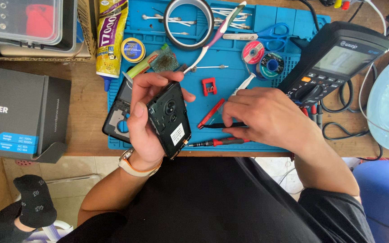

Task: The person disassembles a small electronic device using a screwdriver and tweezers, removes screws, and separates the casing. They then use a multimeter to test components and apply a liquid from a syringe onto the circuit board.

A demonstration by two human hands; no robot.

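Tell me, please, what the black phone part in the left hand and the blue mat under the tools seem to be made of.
The phone part in the left hand looks like hard plastic, matte black with a faint sheen at its edges. The blue mat looks like silicone or soft rubber: a dull, even surface with moulded compartments. Neither can be told for certain by sight.

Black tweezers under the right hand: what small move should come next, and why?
Probably lift the black tweezers off the blue mat: the right hand already rests on them, and the left hand holds the opened phone up, facing it.
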